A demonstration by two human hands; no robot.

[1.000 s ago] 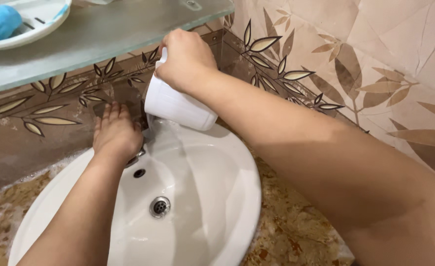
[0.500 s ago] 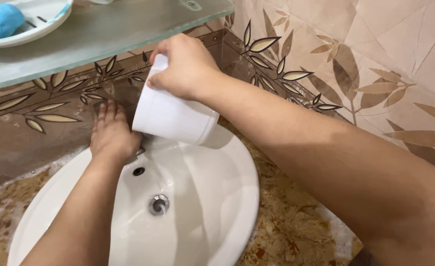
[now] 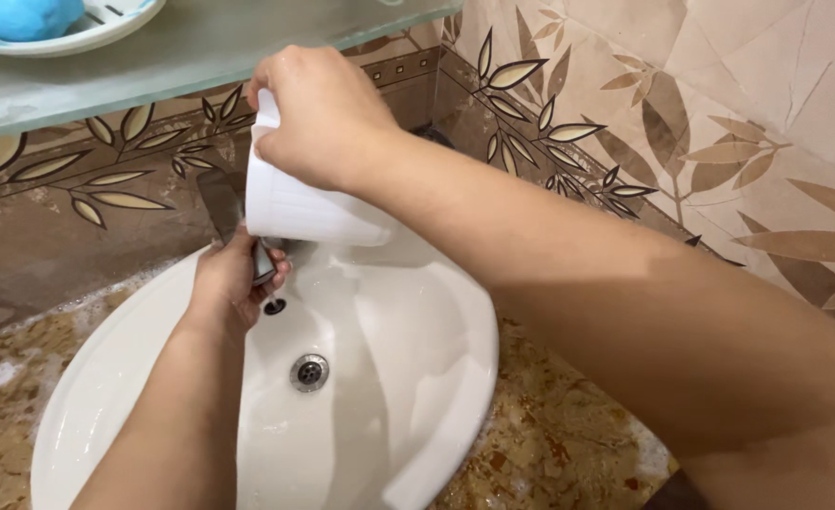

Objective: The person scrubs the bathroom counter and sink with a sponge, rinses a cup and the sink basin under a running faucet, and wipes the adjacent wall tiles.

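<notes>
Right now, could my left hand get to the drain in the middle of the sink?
Probably yes. The left hand is on the tap at the basin's back edge, and the drain lies just below it with bare sink between. The white cup in the right hand sits higher, clear of that path.

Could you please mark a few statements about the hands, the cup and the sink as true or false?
1. The right hand holds a white cup tipped over the sink. True.
2. The left hand lies flat on the counter, touching nothing. False: it is wrapped around the grey tap at the back of the basin.
3. A blue object lies in a white dish on the glass shelf. True.
4. The sink's drain is covered by a plug. False: the metal drain shows open.
5. The wall tiles are plain white. False: they are beige with a leaf pattern.
</notes>
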